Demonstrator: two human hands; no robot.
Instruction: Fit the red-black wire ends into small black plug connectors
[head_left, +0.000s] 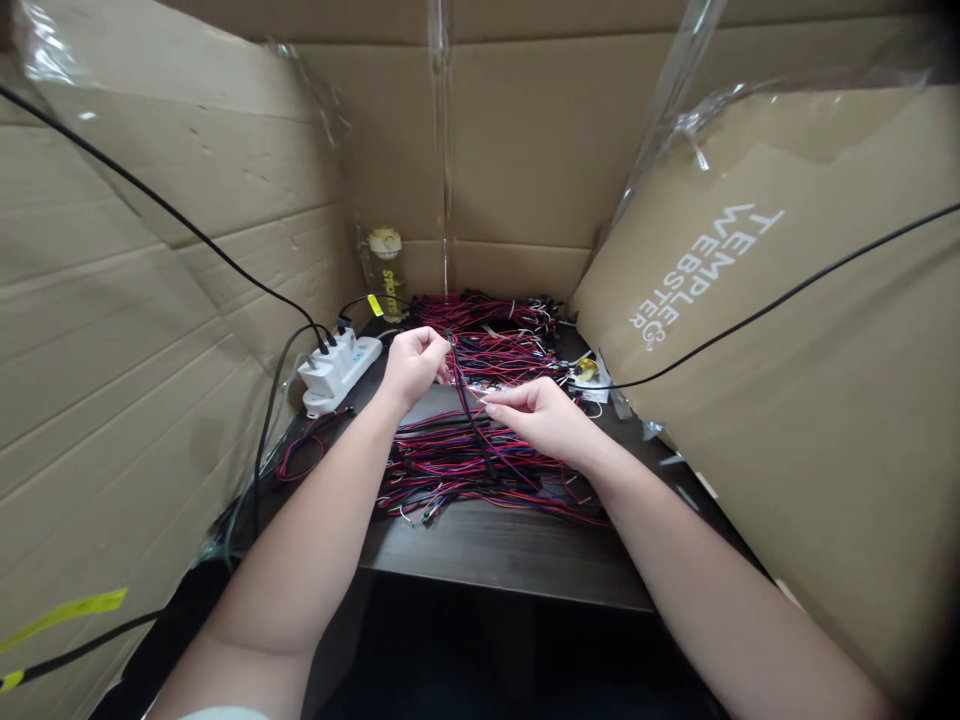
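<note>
Nearest, along the lower middle of the frame, runs the bare front of the dark worktop [502, 555], with a loose bundle of red, blue and black wires [431, 462] lying behind it. Above these, at the centre, a black-sleeved wire harness [471, 422] hangs between the hands. The right hand [544, 415] has thumb and fingers pressed together on what looks like one of its thin leads; slightly farther back, the left hand [414, 365] pinches its upper end. It should be light and limp, with slim, probably delicate lead tips, so a gentle pinch just behind an end seems best. Left of centre sits a white power strip [341, 372]. Farther back lie more red-and-black wires [487, 312], before a cardboard panel [517, 130] across the top.
</note>
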